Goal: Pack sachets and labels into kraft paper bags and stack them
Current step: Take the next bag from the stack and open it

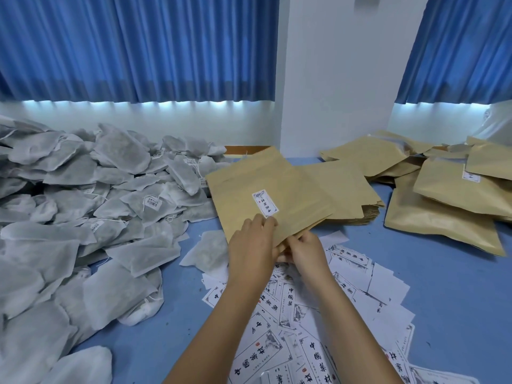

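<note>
L hand (253, 243) grips bag (266, 187) at its mouth, R hand (304, 252) pinches same edge, prob. prying it open for filling, over labels (315, 356) by near edge of table (432, 275).

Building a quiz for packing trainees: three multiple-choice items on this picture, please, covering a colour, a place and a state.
1. What colour is the flat tabletop? A. red B. blue C. green
2. Where does the heap of grey-white fabric sachets lie? A. the table's left side B. its right side C. the windowsill
3. The tan kraft paper bag with the small white sticker is: A. lying untouched B. rolled up C. gripped at its near edge by the left hand and right hand
Key: 1 B, blue shows around the heap; 2 A, the heap fills the left; 3 C, both hands pinch its edge.
</note>
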Demonstrator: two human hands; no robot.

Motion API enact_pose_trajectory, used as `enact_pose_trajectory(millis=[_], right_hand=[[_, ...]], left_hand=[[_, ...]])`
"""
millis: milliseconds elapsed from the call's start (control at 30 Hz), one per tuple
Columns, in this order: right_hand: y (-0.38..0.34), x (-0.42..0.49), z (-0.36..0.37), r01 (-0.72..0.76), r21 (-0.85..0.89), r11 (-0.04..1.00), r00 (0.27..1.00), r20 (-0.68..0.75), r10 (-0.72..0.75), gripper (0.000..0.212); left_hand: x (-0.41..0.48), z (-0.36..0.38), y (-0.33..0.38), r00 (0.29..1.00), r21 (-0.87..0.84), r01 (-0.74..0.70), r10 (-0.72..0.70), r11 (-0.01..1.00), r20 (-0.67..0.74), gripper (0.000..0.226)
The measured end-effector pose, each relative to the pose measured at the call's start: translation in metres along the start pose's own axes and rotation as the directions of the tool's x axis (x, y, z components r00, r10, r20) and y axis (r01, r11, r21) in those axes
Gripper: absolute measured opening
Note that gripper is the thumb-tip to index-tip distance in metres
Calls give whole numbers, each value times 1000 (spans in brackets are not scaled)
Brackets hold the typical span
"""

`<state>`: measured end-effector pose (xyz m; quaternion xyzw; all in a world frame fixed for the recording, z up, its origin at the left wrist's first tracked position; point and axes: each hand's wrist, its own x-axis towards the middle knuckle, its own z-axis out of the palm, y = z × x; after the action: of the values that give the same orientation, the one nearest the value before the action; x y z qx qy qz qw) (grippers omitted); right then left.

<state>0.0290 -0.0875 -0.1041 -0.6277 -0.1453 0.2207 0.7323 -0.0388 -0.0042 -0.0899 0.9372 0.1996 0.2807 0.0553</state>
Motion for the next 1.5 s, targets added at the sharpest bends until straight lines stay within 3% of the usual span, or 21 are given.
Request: enact_pose_trajectory(millis=[100,233,467,567,633,700,733,767,833,933,1000,1100,1167,1233,1267,1333,1367,1400,1433,1467,1500], right_hand=[[-1,-4,4,9,11,1000,998,58,-10,22],[5,0,0,-80,20,997,996,-24,81,20],[2,11,-2,67,248,966,983,-183,-21,8],[1,13,-6,92,187,978,972,-229,-48,12],[3,13,-8,33,76,997,972,-234,-14,21],[8,12,-5,-51,89,995,981,-180,67,18],[10,12,-4,-75,66,995,984,-157,84,15],[11,12,-2,-80,23,997,985,-151,82,13],[11,11,0,-59,11,998,987,-148,60,16],[7,14,-4,51,163,985,974,-227,-12,22],[4,13,-8,146,147,978,957,-271,-102,22],[4,10,-5,172,38,984,976,-146,-165,26],[6,11,-4,180,-5,984,979,-99,-179,42],[4,13,-5,143,18,990,979,-149,-139,39],[4,14,-7,129,52,990,975,-191,-117,38],[0,15,-11,143,85,986,956,-271,-116,46],[-2,15,-12,157,90,983,944,-307,-123,47],[-4,14,-11,165,102,981,935,-332,-123,45],[-7,12,-10,168,108,980,931,-344,-122,41],[-9,10,-8,172,105,979,930,-346,-127,36],[-10,8,-6,179,95,979,930,-341,-137,32]], left_hand=[[-2,-1,-1,991,85,134,-135,987,4,43],[0,0,-19,949,157,282,-299,946,97,47],[6,-5,-25,991,-21,136,-136,990,-3,55],[0,-11,-22,982,-125,61,-82,990,-170,60],[0,-17,-22,941,-237,148,-210,960,-264,64],[4,-21,-28,856,-468,303,-453,830,-251,67],[6,-21,-33,820,-588,307,-521,748,-235,67],[7,-22,-38,821,-658,259,-520,707,-235,66],[6,-24,-43,903,-657,99,-345,748,-256,66],[3,-24,-44,944,-603,-95,-121,792,-308,67],[5,-22,-44,922,-706,-78,-219,704,-320,66],[9,-25,-41,835,-954,61,-539,294,-113,63],[10,-34,-38,797,-987,135,-602,87,55,59],[11,-44,-47,873,-952,239,-472,190,125,49],[12,-48,-56,924,-923,287,-329,258,195,42],[10,-60,-77,908,-866,418,-91,273,409,34],[9,-61,-88,873,-808,485,-127,334,471,37],[9,-58,-101,839,-675,543,-275,500,470,43],[6,-51,-114,783,-357,615,-490,703,384,51],[1,-47,-122,701,23,672,-646,740,302,56],[-5,-46,-126,619,263,693,-741,671,261,60]])
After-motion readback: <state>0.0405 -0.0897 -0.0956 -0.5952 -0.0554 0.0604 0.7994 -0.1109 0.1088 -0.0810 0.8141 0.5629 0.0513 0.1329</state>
